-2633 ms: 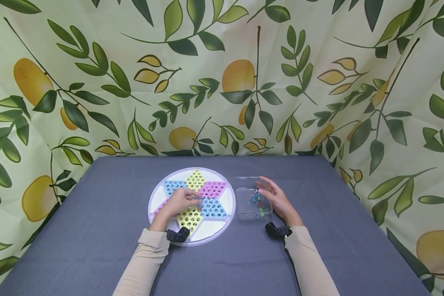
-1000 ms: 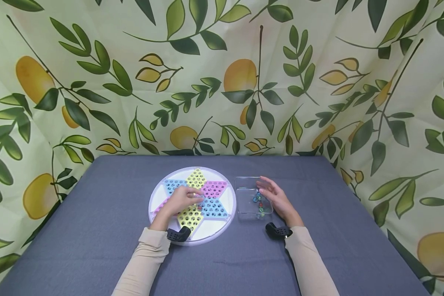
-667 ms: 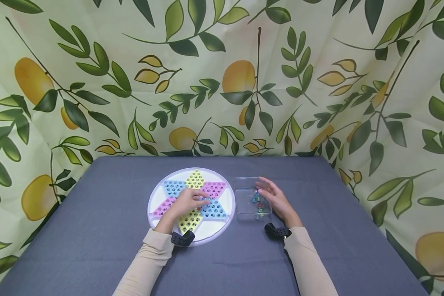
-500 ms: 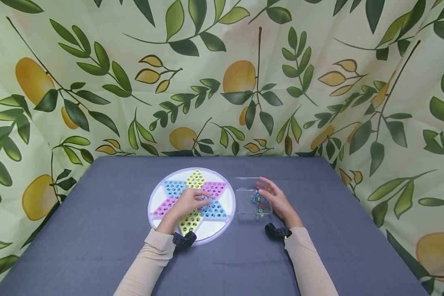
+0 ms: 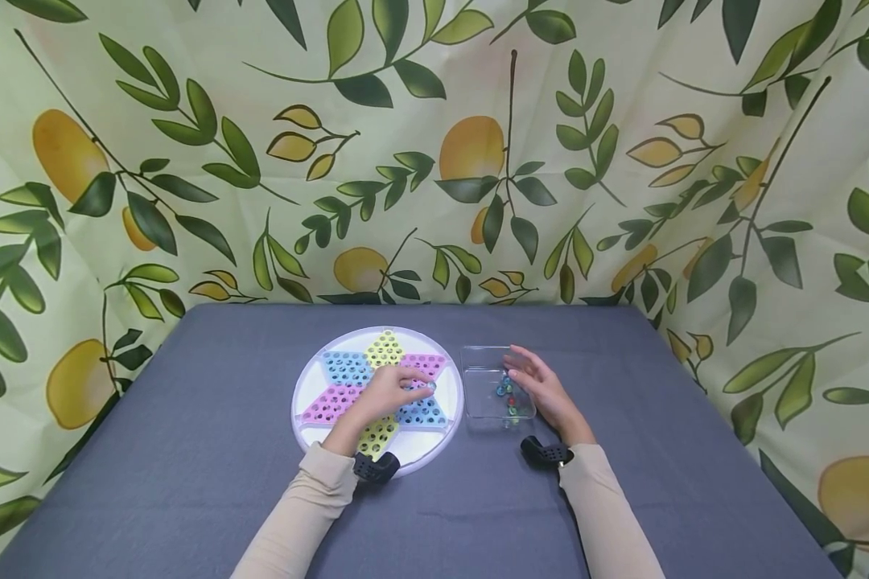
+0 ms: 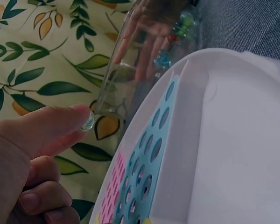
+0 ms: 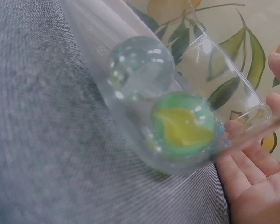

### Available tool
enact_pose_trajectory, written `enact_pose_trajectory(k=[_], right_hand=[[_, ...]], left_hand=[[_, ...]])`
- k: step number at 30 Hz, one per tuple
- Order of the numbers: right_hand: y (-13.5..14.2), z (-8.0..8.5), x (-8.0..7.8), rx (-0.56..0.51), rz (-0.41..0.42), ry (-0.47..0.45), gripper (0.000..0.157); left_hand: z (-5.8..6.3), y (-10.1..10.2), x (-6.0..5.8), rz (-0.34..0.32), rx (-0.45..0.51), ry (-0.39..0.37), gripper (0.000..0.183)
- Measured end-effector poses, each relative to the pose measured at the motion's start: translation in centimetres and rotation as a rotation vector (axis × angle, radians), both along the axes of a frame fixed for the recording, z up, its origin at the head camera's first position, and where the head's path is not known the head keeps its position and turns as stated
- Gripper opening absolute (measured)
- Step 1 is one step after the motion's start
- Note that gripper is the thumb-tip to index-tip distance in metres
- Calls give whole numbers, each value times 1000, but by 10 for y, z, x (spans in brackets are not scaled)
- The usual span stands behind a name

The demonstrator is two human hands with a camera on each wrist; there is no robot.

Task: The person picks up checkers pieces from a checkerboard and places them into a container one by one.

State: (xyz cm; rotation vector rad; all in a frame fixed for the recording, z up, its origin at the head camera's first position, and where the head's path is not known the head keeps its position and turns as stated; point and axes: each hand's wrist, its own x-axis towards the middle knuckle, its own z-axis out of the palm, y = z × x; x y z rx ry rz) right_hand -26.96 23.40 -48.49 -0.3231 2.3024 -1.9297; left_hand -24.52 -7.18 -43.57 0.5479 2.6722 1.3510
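Between thumb and forefinger, my left hand (image 5: pixel 387 392) pinches a small clear marble (image 6: pixel 88 122), raised above the right part of a round white Chinese checkers board (image 5: pixel 423 442). Its other fingers are curled in. The board's star has yellow, pink and blue points full of holes; the hand covers part of it. To the right of the board is a clear plastic box (image 5: pixel 481 418) with several marbles (image 5: pixel 505 388) inside. My right hand (image 5: pixel 545 392) is at the box's right side, fingers relaxed and slightly bent. Close in the right wrist view are a green-yellow marble (image 7: pixel 183 123) and a clear one (image 7: pixel 142 67).
A grey cloth (image 5: pixel 210 450) covers the table beneath the board and box. Behind the table hangs a fabric backdrop (image 5: pixel 405 201) printed with leaves and fruit, which also runs along both sides. Each wrist carries a black camera (image 5: pixel 376 468).
From the middle of the board, my left hand has moved right toward the box, with the marble in its fingertips. My right hand has stayed in place beside the box.
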Motion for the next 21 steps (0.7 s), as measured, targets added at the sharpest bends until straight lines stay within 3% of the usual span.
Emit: enact_pose_trajectory(k=[21], right_hand=[[0, -1, 0, -42, 6, -10, 61]], left_hand=[[7, 18, -3, 7, 25, 39, 27]])
